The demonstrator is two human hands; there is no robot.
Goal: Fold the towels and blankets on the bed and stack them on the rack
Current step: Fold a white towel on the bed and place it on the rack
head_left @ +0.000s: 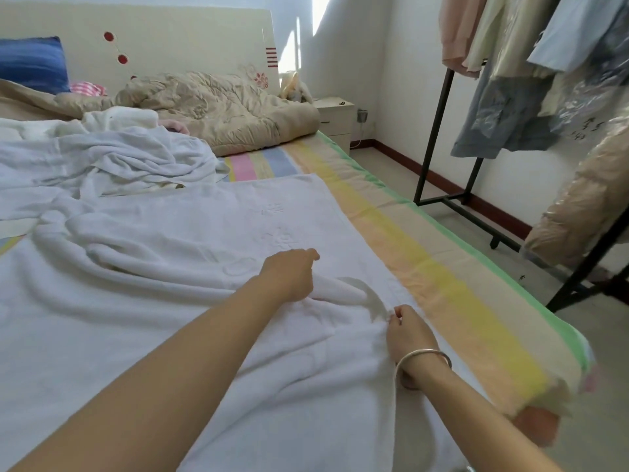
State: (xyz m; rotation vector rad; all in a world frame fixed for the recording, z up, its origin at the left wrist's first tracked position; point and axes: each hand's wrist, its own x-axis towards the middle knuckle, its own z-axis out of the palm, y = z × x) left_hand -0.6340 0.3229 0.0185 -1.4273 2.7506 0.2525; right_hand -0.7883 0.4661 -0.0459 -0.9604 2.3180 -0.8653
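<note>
While one spread towel (204, 226) lies near one crumpled heap (112, 155), left hand (289, 275) grips its fold, right hand (406, 332) pinches its edge.

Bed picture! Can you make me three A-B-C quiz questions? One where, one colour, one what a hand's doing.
1. Where is the blue pillow? A on the floor; B by the headboard; C on a chair.
2. What colour is the spread-out towel? A white; B red; C black.
3. What is the right hand doing? A waving; B pinching the towel's edge; C holding a cup.
Answers: B, it sits by the headboard; A, it is plain white; B, it nips the towel's edge.
</note>
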